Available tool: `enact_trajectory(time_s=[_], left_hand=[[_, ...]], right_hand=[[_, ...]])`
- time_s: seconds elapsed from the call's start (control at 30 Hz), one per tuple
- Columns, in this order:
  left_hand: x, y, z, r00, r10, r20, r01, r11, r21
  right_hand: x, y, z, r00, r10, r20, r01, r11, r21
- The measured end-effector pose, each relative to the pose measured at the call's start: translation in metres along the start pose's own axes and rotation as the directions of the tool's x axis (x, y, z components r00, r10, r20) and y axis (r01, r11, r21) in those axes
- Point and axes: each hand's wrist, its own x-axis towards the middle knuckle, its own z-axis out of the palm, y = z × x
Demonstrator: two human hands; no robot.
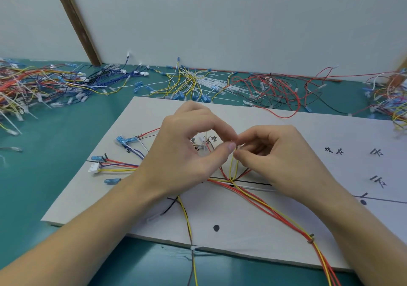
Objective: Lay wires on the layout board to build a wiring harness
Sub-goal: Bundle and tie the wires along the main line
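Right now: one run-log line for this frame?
stage: routing | left hand: pinching yellow wires | right hand: pinching same wires | layout board: several wires laid

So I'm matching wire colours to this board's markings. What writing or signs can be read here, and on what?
All handwritten in black on the white layout board.
"棕" between the two hands, by the left hand.
"黑", partly hidden behind that hand.
Two characters right of the right hand: the first looks like "棕", the second is unclear.
Three marks further right: too sketchy to read.
Marks by the blue terminals: blurred.
No printed labels or numbers are legible.
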Motion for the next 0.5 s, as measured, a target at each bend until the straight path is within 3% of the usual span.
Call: enact_trajectory(time_s=[0.13,0.27,0.5], left_hand=[[0.004,0.002,-0.015,0.964,-0.021,0.265,-0.014,0.992,0.129],[0.005,0.004,-0.028,0.856,-0.104,0.506,-0.034,0.966,0.256],[0.010,0.002,-0.031,0.715,-0.180,0.675,-0.083,0.937,0.338]], right_hand=[[-0.001,0.001,0.001,0.998,-0.020,0.056,0.022,0.999,-0.035],[-0.003,0.001,0.000,0.998,-0.034,0.057,0.036,0.999,-0.032],[-0.001,0.004,-0.002,0.997,-0.004,0.077,0.004,1.000,0.009]])
